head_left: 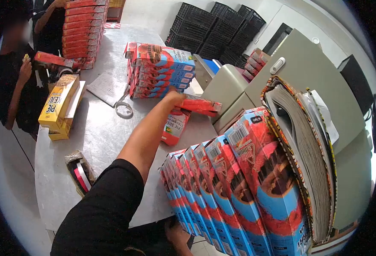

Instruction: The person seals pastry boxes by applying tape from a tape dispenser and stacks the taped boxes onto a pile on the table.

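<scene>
My left arm stretches across the metal table. My left hand (174,96) touches the near end of a flat red carton (200,105), beside a stack of strawberry pie boxes (160,59); its fingers are mostly hidden. Beneath that carton lies another strawberry pie box (173,130), printed "PIE SUSU". Low in the view, my right hand (176,234) is partly covered by a leaning row of blue and red pie boxes (243,170), and its fingers do not show clearly.
A roll of tape (124,110), a paper sheet (107,89), yellow pie boxes (60,104) and an open small carton (80,173) rest on the table (107,141). Two people stand across by a tall red stack (83,32). A thick book (303,158) adjoins the row.
</scene>
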### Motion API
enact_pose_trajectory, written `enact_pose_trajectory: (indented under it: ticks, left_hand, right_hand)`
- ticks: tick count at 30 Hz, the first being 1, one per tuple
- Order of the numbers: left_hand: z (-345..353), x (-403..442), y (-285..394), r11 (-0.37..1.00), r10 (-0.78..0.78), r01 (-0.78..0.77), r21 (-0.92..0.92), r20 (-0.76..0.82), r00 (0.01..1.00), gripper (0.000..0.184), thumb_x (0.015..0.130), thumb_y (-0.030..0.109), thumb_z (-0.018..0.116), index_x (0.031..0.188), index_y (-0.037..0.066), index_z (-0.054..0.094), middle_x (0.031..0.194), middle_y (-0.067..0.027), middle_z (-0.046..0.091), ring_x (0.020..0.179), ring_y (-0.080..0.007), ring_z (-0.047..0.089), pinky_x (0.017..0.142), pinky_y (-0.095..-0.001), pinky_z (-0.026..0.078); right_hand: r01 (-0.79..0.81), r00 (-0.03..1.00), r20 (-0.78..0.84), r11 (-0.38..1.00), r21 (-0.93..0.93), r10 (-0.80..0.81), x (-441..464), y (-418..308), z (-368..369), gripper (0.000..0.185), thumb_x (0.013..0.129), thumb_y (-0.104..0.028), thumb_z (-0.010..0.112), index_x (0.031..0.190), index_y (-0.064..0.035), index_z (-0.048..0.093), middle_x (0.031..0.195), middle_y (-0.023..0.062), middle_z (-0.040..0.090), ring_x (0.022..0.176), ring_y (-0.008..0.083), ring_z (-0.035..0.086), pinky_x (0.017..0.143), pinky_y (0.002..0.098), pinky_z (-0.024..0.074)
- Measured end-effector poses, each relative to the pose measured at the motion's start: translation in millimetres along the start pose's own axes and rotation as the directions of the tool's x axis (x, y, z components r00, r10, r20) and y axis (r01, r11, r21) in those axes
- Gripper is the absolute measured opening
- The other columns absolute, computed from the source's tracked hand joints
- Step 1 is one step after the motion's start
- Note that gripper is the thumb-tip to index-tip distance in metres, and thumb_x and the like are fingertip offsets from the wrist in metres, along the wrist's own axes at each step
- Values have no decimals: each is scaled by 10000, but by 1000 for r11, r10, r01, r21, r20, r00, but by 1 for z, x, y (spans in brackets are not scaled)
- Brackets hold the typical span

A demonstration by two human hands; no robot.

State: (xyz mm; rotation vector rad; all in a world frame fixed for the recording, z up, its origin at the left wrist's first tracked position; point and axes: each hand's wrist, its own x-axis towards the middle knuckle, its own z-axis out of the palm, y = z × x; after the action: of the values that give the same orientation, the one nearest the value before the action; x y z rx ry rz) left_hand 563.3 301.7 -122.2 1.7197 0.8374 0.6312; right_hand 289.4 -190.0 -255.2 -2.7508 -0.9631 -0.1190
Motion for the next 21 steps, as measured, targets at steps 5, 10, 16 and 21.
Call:
enact_pose_trajectory:
  ticks: [5,10,16,21]
  left_hand:
    - [-31,-13,18,864,-163,372,-339,511,844,559,906,54,739,1360,-40,429,1016,-192,664,873,-275,725,677,-479,648]
    - [-76,-76,54,918,-107,251,-307,418,902,747,806,102,842,1319,-54,322,1102,-195,572,946,-311,695,698,-514,667]
    - [-202,-178,73,902,120,24,-430,305,945,666,889,51,759,1350,-55,291,1185,-210,593,983,-317,716,739,-510,674]
    - [-297,-363,80,874,84,-87,-479,-26,996,654,875,70,785,1329,21,316,1205,-172,618,1071,-258,691,866,-403,635]
  right_hand:
    - [17,997,77,1000,-11,-16,-3,8,9,586,869,-508,686,1212,-33,676,1182,268,670,1096,483,625,952,589,481]
    - [23,997,-74,991,135,-13,-1,-2,-6,636,823,-483,742,1258,-27,656,1221,262,659,1176,468,589,1013,600,436]
    - [97,992,86,994,-58,-91,-11,-2,-16,503,833,-464,731,1192,-113,707,1191,204,694,1191,433,600,1090,640,346]
    - [-204,838,502,731,651,-213,-15,-39,-115,424,961,-271,694,1318,-50,630,1167,158,723,1133,280,680,1062,434,474]
